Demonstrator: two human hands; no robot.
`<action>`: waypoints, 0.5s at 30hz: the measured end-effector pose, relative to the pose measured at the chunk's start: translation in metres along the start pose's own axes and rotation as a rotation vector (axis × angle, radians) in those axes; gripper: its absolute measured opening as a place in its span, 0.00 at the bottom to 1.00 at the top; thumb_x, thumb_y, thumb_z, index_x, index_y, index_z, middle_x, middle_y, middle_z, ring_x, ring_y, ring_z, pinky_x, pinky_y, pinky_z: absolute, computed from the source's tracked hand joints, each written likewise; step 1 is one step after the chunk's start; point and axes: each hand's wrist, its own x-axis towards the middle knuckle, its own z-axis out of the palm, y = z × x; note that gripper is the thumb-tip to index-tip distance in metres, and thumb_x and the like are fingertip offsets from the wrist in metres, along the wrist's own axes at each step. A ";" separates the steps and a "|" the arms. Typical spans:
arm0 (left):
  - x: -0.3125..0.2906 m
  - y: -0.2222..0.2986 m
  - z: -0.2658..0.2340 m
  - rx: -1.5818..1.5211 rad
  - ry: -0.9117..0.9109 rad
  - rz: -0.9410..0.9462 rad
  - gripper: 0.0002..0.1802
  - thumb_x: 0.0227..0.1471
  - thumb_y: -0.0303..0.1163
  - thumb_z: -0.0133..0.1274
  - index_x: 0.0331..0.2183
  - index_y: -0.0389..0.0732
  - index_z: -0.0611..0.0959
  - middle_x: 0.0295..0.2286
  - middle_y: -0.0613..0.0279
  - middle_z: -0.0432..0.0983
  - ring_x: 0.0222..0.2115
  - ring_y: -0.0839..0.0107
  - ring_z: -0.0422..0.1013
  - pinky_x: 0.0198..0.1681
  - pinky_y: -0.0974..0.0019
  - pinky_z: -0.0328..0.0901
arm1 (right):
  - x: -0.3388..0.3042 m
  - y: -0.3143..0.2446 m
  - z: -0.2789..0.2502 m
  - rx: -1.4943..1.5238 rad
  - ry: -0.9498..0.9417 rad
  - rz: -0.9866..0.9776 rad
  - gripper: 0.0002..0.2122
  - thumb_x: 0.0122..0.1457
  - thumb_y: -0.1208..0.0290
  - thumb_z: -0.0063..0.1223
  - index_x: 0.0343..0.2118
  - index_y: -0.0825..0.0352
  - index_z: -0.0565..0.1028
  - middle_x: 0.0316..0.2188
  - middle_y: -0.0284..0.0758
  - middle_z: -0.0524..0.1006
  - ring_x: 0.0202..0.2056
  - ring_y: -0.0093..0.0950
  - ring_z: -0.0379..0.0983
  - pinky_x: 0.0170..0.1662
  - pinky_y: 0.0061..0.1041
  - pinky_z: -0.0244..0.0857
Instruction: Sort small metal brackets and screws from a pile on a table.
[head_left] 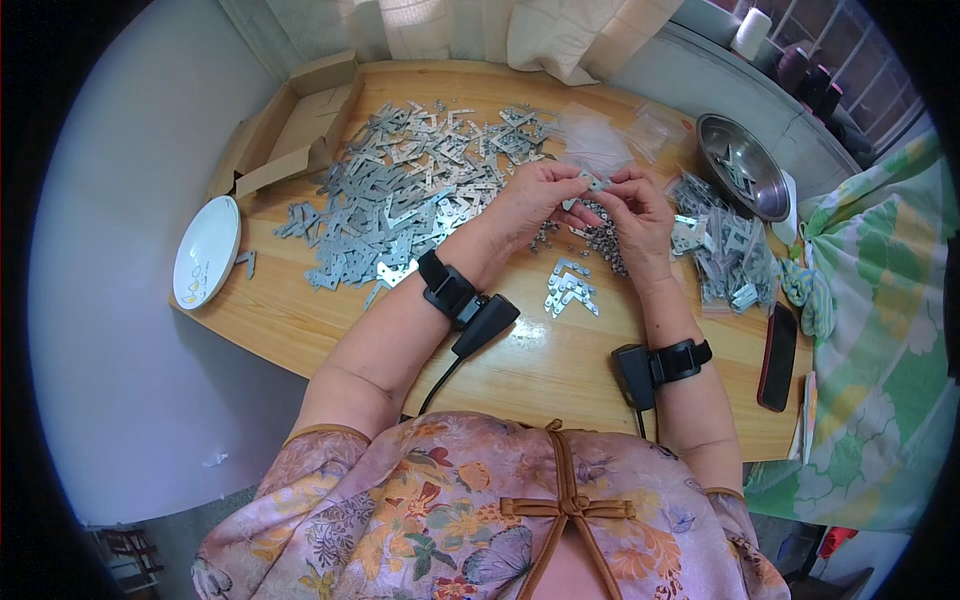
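Observation:
Above the far middle of the table, my left hand (530,203) and my right hand (640,215) meet, fingers pinched on a small flat metal corner bracket (596,183). Fingers cover part of it. Beneath and between the hands lies a heap of small screws (603,238), partly hidden by my right hand. Nearer to me, several L-shaped corner brackets (570,290) rest in a small group on the wood. A large spread pile of loose brackets (400,190) covers the table to the left of my left hand.
An open cardboard box (305,130) and a white plate (207,252) sit at the left. On the right are filled plastic bags (735,255), a steel bowl (742,165) and a phone (777,357). Thin clear bags (595,135) lie behind my hands. Green patterned cloth (880,340) hangs beside the table.

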 end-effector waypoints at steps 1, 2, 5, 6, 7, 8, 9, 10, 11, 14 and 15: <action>0.000 -0.001 -0.001 -0.001 0.002 0.002 0.13 0.53 0.34 0.45 0.38 0.37 0.74 0.29 0.61 0.74 0.27 0.72 0.74 0.26 0.76 0.67 | 0.000 -0.002 0.001 0.001 -0.002 -0.001 0.06 0.42 0.80 0.58 0.22 0.69 0.72 0.30 0.32 0.68 0.30 0.21 0.66 0.30 0.16 0.61; 0.000 -0.003 -0.003 0.002 -0.004 0.001 0.13 0.53 0.33 0.46 0.38 0.36 0.74 0.29 0.61 0.74 0.26 0.72 0.74 0.26 0.76 0.68 | 0.000 -0.005 0.001 -0.032 0.000 -0.008 0.06 0.41 0.79 0.59 0.22 0.69 0.71 0.30 0.32 0.68 0.30 0.21 0.65 0.29 0.15 0.60; 0.001 -0.004 -0.004 -0.015 -0.010 -0.003 0.12 0.52 0.33 0.46 0.37 0.36 0.74 0.29 0.60 0.74 0.26 0.72 0.74 0.26 0.75 0.68 | 0.000 -0.006 0.002 -0.062 0.005 -0.007 0.08 0.40 0.78 0.60 0.21 0.68 0.70 0.29 0.32 0.68 0.29 0.19 0.65 0.27 0.15 0.60; 0.001 -0.004 -0.003 -0.034 -0.009 -0.005 0.12 0.52 0.32 0.46 0.37 0.35 0.74 0.29 0.60 0.74 0.26 0.72 0.74 0.26 0.75 0.68 | 0.000 -0.006 0.001 -0.058 0.007 0.001 0.08 0.40 0.78 0.60 0.20 0.68 0.70 0.29 0.32 0.68 0.28 0.19 0.65 0.26 0.14 0.60; 0.001 -0.004 -0.003 -0.034 -0.009 -0.005 0.12 0.52 0.32 0.46 0.37 0.35 0.74 0.29 0.60 0.74 0.26 0.72 0.74 0.26 0.75 0.68 | 0.000 -0.007 0.002 -0.057 0.008 0.001 0.08 0.40 0.78 0.60 0.20 0.68 0.70 0.29 0.32 0.68 0.28 0.19 0.65 0.26 0.14 0.60; 0.001 -0.004 -0.003 -0.057 -0.005 -0.010 0.12 0.52 0.32 0.46 0.37 0.35 0.74 0.29 0.59 0.74 0.26 0.72 0.74 0.26 0.75 0.68 | 0.001 -0.009 0.002 -0.101 0.006 -0.045 0.08 0.40 0.78 0.60 0.21 0.68 0.70 0.29 0.32 0.68 0.27 0.18 0.65 0.26 0.14 0.60; 0.001 -0.004 -0.003 -0.081 -0.001 -0.015 0.12 0.52 0.32 0.46 0.37 0.35 0.74 0.29 0.59 0.75 0.26 0.72 0.74 0.26 0.75 0.68 | 0.002 -0.010 0.002 -0.144 0.004 -0.091 0.08 0.40 0.78 0.60 0.21 0.67 0.70 0.29 0.32 0.68 0.26 0.17 0.64 0.25 0.14 0.60; 0.001 -0.004 -0.003 -0.080 -0.001 -0.015 0.12 0.52 0.32 0.46 0.37 0.35 0.74 0.29 0.59 0.75 0.26 0.72 0.74 0.26 0.75 0.68 | 0.002 -0.011 0.001 -0.144 0.005 -0.091 0.08 0.40 0.78 0.60 0.21 0.67 0.70 0.29 0.32 0.68 0.26 0.17 0.64 0.25 0.14 0.60; 0.002 -0.006 -0.004 -0.086 0.006 -0.018 0.12 0.52 0.32 0.46 0.37 0.35 0.75 0.28 0.58 0.75 0.26 0.72 0.74 0.26 0.74 0.68 | 0.001 -0.011 0.001 -0.178 -0.011 -0.091 0.08 0.40 0.79 0.60 0.22 0.67 0.70 0.30 0.32 0.68 0.25 0.18 0.65 0.24 0.14 0.60; 0.003 -0.004 -0.004 -0.087 0.027 -0.026 0.13 0.52 0.32 0.46 0.37 0.35 0.74 0.28 0.58 0.75 0.26 0.72 0.74 0.26 0.74 0.68 | 0.001 -0.013 0.000 -0.224 -0.033 -0.107 0.06 0.42 0.79 0.58 0.23 0.67 0.71 0.30 0.33 0.69 0.23 0.18 0.65 0.23 0.15 0.61; 0.003 -0.004 -0.005 -0.083 0.041 -0.030 0.13 0.52 0.32 0.46 0.38 0.34 0.74 0.27 0.58 0.75 0.26 0.72 0.74 0.26 0.74 0.68 | 0.001 -0.014 0.000 -0.238 -0.041 -0.123 0.06 0.43 0.80 0.57 0.24 0.67 0.71 0.30 0.33 0.69 0.23 0.18 0.65 0.23 0.15 0.61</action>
